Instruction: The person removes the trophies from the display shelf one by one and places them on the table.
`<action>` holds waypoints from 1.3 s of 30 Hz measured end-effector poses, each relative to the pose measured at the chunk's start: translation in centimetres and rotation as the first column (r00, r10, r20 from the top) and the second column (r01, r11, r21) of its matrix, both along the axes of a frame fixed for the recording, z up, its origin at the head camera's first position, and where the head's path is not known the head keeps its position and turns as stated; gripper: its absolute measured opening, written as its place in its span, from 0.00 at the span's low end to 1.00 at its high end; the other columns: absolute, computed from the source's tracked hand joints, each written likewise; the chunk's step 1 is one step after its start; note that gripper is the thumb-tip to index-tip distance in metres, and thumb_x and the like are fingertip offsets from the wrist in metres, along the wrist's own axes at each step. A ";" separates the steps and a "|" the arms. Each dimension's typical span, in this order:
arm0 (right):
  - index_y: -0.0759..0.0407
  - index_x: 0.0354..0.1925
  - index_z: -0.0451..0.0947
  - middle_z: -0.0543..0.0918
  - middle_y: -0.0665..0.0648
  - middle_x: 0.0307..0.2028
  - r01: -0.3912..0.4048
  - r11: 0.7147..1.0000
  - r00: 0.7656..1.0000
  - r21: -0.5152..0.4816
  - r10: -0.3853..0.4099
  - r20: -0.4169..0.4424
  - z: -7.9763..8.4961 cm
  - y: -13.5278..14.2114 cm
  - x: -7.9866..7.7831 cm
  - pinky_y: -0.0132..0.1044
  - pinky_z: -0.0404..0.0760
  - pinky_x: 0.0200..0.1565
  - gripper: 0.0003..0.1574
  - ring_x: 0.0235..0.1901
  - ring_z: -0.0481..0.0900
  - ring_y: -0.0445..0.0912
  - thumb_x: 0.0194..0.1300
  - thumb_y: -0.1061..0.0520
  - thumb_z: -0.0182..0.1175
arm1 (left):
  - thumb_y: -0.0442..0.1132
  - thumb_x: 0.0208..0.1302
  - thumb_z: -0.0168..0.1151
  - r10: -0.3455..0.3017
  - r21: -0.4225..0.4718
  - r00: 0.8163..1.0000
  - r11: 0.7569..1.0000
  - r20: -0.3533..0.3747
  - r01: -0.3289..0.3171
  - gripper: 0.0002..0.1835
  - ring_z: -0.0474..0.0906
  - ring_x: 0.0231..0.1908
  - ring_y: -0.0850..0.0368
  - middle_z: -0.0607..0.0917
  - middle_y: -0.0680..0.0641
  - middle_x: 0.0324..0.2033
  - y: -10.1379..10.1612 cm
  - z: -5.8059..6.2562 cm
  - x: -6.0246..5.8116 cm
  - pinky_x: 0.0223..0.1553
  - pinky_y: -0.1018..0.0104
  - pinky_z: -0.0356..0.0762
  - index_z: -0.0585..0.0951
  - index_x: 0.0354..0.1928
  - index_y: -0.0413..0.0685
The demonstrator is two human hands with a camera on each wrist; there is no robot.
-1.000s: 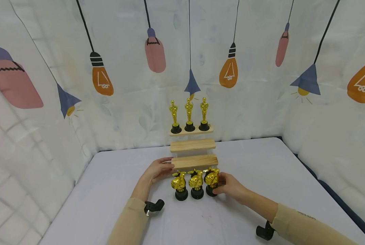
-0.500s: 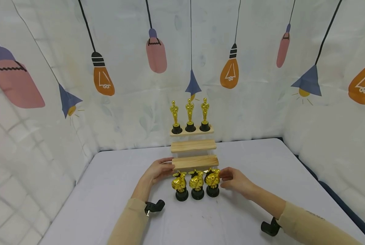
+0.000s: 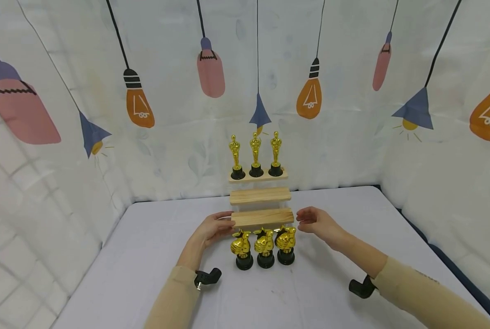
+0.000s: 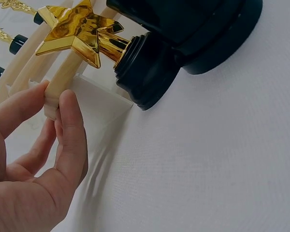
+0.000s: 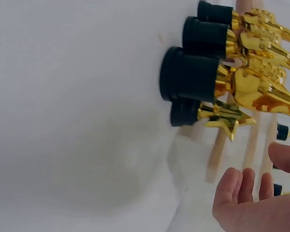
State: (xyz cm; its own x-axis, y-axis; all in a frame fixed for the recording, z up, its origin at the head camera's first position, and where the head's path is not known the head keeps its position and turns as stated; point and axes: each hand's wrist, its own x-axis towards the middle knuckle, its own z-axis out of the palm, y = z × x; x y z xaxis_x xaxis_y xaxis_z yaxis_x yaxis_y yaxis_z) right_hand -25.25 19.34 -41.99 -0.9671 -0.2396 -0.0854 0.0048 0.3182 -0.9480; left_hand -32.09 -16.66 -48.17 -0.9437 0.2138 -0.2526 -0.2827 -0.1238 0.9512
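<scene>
My left hand (image 3: pixel 209 229) pinches the left end of the lowest plank (image 3: pixel 263 217) of a stepped wooden display stand; in the left wrist view its thumb and fingers are on the plank end (image 4: pixel 63 79). My right hand (image 3: pixel 320 227) is just off the plank's right end, fingers loosely bent and holding nothing. In front of the stand stand three gold thumbs-up trophies (image 3: pixel 264 244) on black bases. Close behind them are gold star trophies, partly hidden; one star trophy (image 4: pixel 77 31) shows in the left wrist view, another star trophy (image 5: pixel 227 118) in the right.
Three gold figure statuettes (image 3: pixel 255 153) stand on the top plank. The middle plank (image 3: pixel 260 195) is bare. A white cloth (image 3: pixel 154 256) covers the table, and a curtain printed with lamps (image 3: pixel 166 151) hangs behind it.
My right hand has let go of the rightmost thumbs-up trophy and moved up and right, beside the lowest plank's end. The trophies stay standing; my left hand has kept its hold.
</scene>
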 end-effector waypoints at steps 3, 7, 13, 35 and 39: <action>0.72 0.63 0.69 0.74 0.72 0.61 -0.007 1.000 1.000 -0.003 0.007 -0.018 1.0 -0.1 -0.5 0.46 0.80 0.59 0.27 0.56 0.76 0.57 0.70 0.66 0.63 | 0.26 0.67 0.67 -0.004 0.002 1.000 1.000 0.000 0.004 0.34 0.85 0.45 0.51 0.76 0.30 0.62 0.0 0.0 0.0 0.45 0.64 0.86 0.67 0.72 0.32; 0.72 0.64 0.69 0.76 0.71 0.60 -0.016 1.000 0.999 -0.018 0.015 -0.048 2.2 -0.3 -1.1 0.46 0.80 0.59 0.26 0.58 0.75 0.58 0.71 0.65 0.62 | 0.26 0.66 0.67 0.000 -0.001 1.000 1.000 0.005 0.000 0.33 0.85 0.45 0.51 0.76 0.30 0.62 0.1 0.1 0.0 0.46 0.63 0.86 0.67 0.72 0.33; 0.73 0.66 0.66 0.74 0.70 0.62 -0.023 0.999 0.997 -0.044 0.019 -0.077 3.5 -0.5 -2.3 0.48 0.77 0.61 0.29 0.62 0.72 0.60 0.72 0.63 0.62 | 0.26 0.66 0.67 0.011 0.003 1.000 1.000 0.015 -0.011 0.33 0.85 0.45 0.49 0.77 0.30 0.61 -0.1 0.3 0.2 0.45 0.63 0.86 0.68 0.72 0.34; 0.73 0.71 0.63 0.69 0.72 0.67 0.012 0.982 0.999 -0.188 -0.021 -0.050 6.8 -1.5 -8.8 0.53 0.72 0.67 0.32 0.65 0.72 0.61 0.75 0.65 0.58 | 0.26 0.67 0.66 -0.002 0.005 1.000 1.000 0.020 0.002 0.33 0.85 0.45 0.50 0.76 0.30 0.63 0.0 0.2 0.1 0.46 0.64 0.86 0.67 0.72 0.33; 0.73 0.71 0.63 0.68 0.71 0.68 0.017 0.974 0.999 -0.224 -0.026 -0.037 7.0 -1.8 -9.7 0.50 0.73 0.67 0.32 0.66 0.70 0.61 0.75 0.65 0.58 | 0.27 0.67 0.66 0.001 0.003 1.000 1.000 0.016 -0.001 0.33 0.84 0.45 0.51 0.75 0.29 0.63 0.0 0.1 0.1 0.46 0.64 0.86 0.67 0.72 0.33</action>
State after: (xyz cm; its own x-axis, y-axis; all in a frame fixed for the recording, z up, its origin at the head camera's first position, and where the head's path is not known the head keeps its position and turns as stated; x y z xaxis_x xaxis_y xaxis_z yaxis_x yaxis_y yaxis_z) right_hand -34.99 17.58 -34.95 -0.9738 -0.2274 0.0060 -0.0292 0.0985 -0.9947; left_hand -32.00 -16.69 -48.04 -0.9396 0.2138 -0.2673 -0.2980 -0.1267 0.9461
